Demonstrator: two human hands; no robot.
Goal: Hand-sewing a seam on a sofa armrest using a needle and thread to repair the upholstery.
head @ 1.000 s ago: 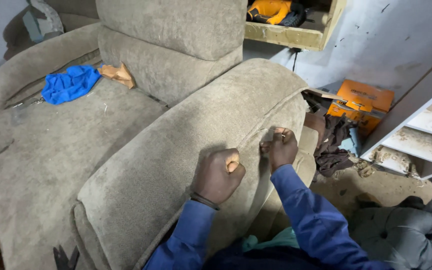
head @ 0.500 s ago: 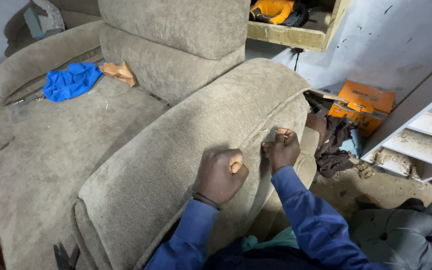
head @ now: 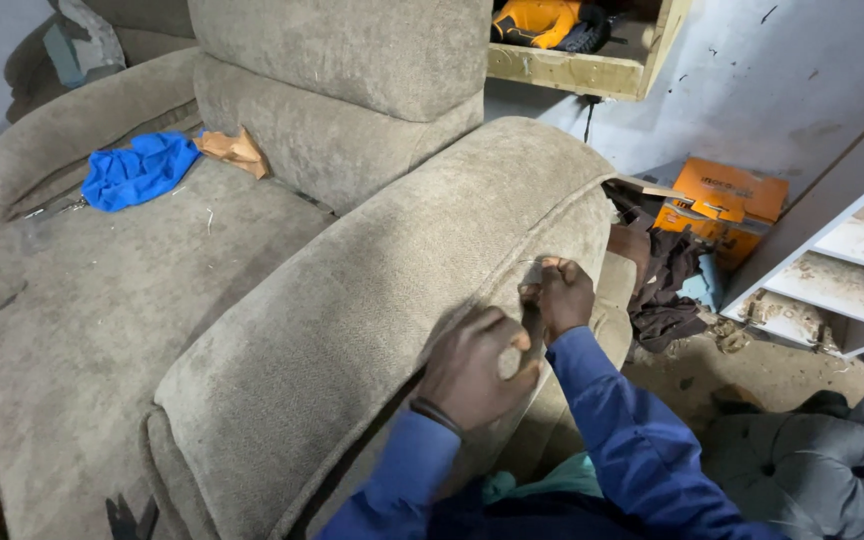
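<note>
A large taupe fabric armchair fills the view, and both my hands work on the outer side of its near armrest (head: pixel 352 330). My left hand (head: pixel 472 370) is a closed fist pressed against the armrest fabric, gripping it near a seam. My right hand (head: pixel 557 295) is just above and to the right, fingers pinched together at the fabric edge; a thin thread or needle may be between them, too small to tell. Both sleeves are blue.
A blue cloth (head: pixel 137 170) and an orange-brown scrap (head: pixel 234 150) lie on the seat. An orange box (head: pixel 722 200) and dark rags (head: pixel 667 285) sit on the dirt floor at right, beside white shelving (head: pixel 842 260). A grey tufted cushion (head: pixel 812 470) lies at bottom right.
My left hand has slid down and right along the armrest side, closer under the right hand. The right hand stays pinched at the seam.
</note>
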